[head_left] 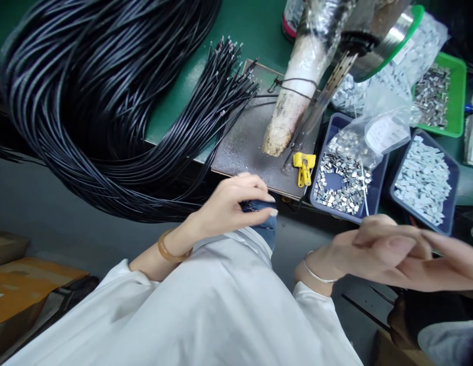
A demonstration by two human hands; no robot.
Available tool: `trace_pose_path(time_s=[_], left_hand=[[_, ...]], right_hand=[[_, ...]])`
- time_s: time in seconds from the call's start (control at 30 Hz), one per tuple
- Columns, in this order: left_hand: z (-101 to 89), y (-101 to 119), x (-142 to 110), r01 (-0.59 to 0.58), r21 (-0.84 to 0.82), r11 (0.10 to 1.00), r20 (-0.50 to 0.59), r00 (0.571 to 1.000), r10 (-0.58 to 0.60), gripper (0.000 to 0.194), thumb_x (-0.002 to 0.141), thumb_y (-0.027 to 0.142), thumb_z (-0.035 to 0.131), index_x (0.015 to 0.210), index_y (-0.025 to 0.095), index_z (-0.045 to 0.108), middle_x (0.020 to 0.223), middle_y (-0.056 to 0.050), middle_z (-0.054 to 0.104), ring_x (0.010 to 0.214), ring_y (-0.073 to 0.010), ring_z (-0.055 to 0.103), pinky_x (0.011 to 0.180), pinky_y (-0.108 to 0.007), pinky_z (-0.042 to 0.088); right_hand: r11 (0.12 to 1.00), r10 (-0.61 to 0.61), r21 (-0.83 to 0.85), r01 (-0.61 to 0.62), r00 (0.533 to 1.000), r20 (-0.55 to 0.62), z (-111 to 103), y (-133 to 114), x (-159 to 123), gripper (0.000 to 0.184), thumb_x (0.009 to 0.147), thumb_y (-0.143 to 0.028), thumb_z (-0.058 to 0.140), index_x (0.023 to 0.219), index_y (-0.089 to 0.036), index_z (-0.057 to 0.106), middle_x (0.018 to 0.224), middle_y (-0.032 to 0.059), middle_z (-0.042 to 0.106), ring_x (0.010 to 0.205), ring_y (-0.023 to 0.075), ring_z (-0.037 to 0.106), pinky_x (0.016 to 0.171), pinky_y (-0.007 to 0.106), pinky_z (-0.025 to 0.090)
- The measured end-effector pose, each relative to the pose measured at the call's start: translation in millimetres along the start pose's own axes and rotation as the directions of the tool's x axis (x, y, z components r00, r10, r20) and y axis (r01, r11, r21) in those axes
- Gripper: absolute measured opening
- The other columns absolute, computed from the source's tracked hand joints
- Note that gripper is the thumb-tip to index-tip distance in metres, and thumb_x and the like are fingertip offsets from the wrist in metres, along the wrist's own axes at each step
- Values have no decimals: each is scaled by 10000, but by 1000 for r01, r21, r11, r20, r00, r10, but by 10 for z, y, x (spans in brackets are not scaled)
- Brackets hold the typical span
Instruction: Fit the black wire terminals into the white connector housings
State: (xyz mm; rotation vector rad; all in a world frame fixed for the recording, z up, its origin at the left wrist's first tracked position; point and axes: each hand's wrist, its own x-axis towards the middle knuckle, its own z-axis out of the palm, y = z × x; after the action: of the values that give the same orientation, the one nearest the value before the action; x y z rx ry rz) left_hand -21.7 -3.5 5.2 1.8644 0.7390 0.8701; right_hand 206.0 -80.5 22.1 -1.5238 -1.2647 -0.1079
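Note:
My left hand [230, 203] rests cupped over my knee in blue jeans [267, 227], just below the table's front edge, with nothing visibly in it. An amber bangle sits on that wrist. My right hand [388, 251] hovers at the right, below the blue trays. Its thumb is pressed against the long fingers in a pinch, and what it pinches, if anything, is too small to see. A silver bracelet circles that wrist. A big bundle of black cables [99, 101] lies on the green table [255, 25], its stripped ends fanned toward a dark metal plate [244, 147].
A plastic-wrapped tool [297, 86] stands on the plate beside a yellow clip [304, 168]. Two blue trays of small metal parts [345, 168] [424, 178] sit at the right. Behind them are a green tray [440, 94] and clear bags. Cardboard boxes [19, 284] lie on the floor at left.

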Motion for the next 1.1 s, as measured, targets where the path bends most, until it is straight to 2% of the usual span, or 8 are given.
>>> trace_pose_path(time_s=[0.1,0.17,0.37,0.5,0.67,0.83,0.97,1.1], left_hand=[[-288,-50,-171,110,200,974,-334,942,-38,92,833,231,711,900,216,773,828,-42,731,747,-158,644,683,-269,499],[-454,-137,-304,221,366,904,-494,869,-13,146,812,241,733,953,235,771,788,-25,700,691,-154,600,667,-274,477],[-515,-407,-549,382,273,883,-453,861,-232,428,724,247,777,1149,208,741,585,60,554,485,-93,403,559,-249,347],[-479,-370,-579,275,-171,946,-625,713,-320,229,805,287,732,1015,196,749,485,91,424,424,-62,313,463,-247,255],[-662,-179,-638,-29,-605,796,-661,575,-482,153,831,373,715,800,227,682,381,101,307,328,-59,199,390,-277,128],[-798,-72,-771,-198,-626,754,-728,496,-474,239,941,417,601,830,216,672,365,92,268,308,-64,170,391,-287,93],[-805,-90,-890,-109,-642,759,-683,531,-502,236,893,437,675,849,205,665,367,99,269,306,-53,167,403,-273,93],[-789,-174,-976,-33,-544,839,-745,478,-464,227,868,397,688,797,193,621,364,110,307,299,-60,186,383,-266,119]], right_hand=[[968,-247,1,250,956,-157,-54,212,149,326,836,-310,674,1153,-338,602,1026,-16,589,430,40,538,331,244,365],[980,-149,-118,157,986,77,-23,437,250,207,806,-227,696,1006,-255,649,717,-19,613,486,132,645,388,239,436],[888,-17,-420,185,928,373,93,1060,545,253,647,-191,810,602,-219,563,612,-15,615,480,92,524,492,261,393],[835,-39,-469,286,883,469,185,1131,642,298,639,-177,796,557,-221,513,572,-36,533,507,89,452,513,286,297],[756,-27,-570,323,885,465,273,1141,684,433,562,-157,819,529,-238,395,527,-71,399,464,66,261,472,307,157],[796,6,-526,300,865,502,267,1244,716,381,629,-239,788,538,-251,419,539,-45,462,482,83,336,485,307,207],[801,49,-549,237,889,455,227,1126,647,310,641,-203,718,564,-246,420,572,-38,472,537,108,403,539,302,255],[799,6,-556,228,922,387,192,874,536,168,719,-163,562,697,-241,415,705,-20,509,652,141,494,643,298,346]])
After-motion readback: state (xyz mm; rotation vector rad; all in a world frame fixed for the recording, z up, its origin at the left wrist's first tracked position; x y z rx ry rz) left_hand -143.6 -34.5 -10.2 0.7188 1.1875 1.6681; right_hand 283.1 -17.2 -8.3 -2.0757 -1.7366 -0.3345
